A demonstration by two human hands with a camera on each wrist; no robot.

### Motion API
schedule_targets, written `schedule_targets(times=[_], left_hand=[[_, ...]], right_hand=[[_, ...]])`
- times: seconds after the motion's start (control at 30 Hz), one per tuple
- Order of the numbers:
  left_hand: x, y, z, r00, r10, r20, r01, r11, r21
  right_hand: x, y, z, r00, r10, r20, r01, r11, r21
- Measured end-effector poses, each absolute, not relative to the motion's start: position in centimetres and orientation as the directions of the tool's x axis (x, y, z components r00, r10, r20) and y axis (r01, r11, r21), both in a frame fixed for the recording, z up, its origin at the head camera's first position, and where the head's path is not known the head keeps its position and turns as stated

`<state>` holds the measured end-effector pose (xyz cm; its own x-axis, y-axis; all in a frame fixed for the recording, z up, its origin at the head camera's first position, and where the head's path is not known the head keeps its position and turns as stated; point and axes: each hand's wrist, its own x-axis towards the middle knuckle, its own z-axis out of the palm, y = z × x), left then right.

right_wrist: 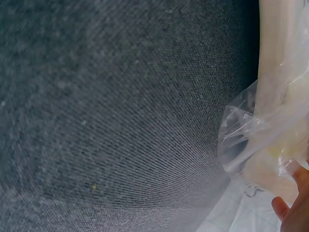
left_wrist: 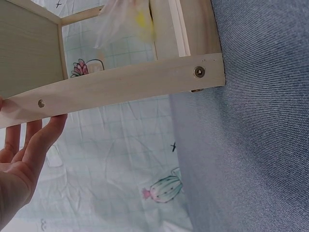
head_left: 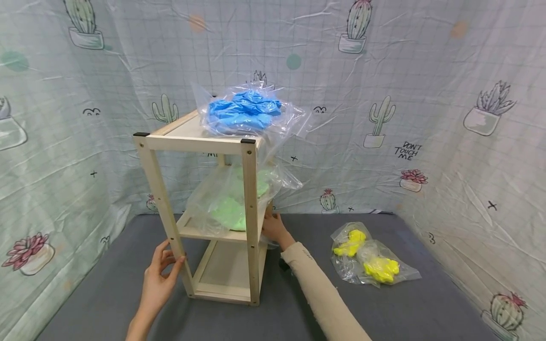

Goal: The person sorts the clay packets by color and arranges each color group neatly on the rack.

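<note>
A small wooden shelf rack (head_left: 196, 144) with three levels stands on the grey cloth surface. My left hand (head_left: 158, 277) pinches its front left leg between thumb and fingers; the left wrist view shows the fingertips (left_wrist: 59, 118) against the leg's edge. On the rack's right side, my right hand (head_left: 275, 227) reaches in around the middle level, partly hidden. In the right wrist view, the right hand (right_wrist: 297, 212) touches a clear plastic bag (right_wrist: 239, 137) with a finger, thumb held apart. That bag (left_wrist: 123, 21) shows some yellow in the left wrist view, inside the rack's lower part.
A clear bag of crumpled blue material (head_left: 245, 111) lies on the top level, overhanging its right edge. Another with light green pieces (head_left: 230, 213) lies on the middle level. To the right, bagged yellow pieces (head_left: 381, 270) lie on the surface. Cactus-print cloth (head_left: 294, 42) hangs around.
</note>
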<state>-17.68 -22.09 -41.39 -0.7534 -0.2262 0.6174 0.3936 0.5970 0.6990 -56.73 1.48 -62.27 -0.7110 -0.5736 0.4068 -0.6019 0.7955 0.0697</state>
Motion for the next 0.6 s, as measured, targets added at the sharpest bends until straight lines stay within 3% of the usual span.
schedule_targets(times=[0.1,0.23,0.33,0.6], left_hand=[[-17.7,-22.1,-41.4,-0.752,-0.225,0.619,0.389,0.607,0.693],[-17.7,-22.1,-41.5,-0.75,-0.223,0.622,0.386,0.617,0.686],[-17.7,-22.1,-41.4,-0.75,-0.223,0.623,0.387,0.615,0.687],[-17.7,-22.0,-41.4,-0.747,-0.236,0.621,0.392,0.599,0.698]], right_hand=[[-55.4,1.8,-61.0,-0.697,-0.595,0.4,-0.62,0.781,0.081],[-44.9,2.7,-50.2,-0.729,-0.611,0.309,-0.643,0.766,-0.002],[-39.8,3.0,-45.3,-0.747,-0.606,0.275,-0.631,0.776,-0.006],[-39.6,4.1,-45.3,-0.716,-0.618,0.324,-0.644,0.765,0.035]])
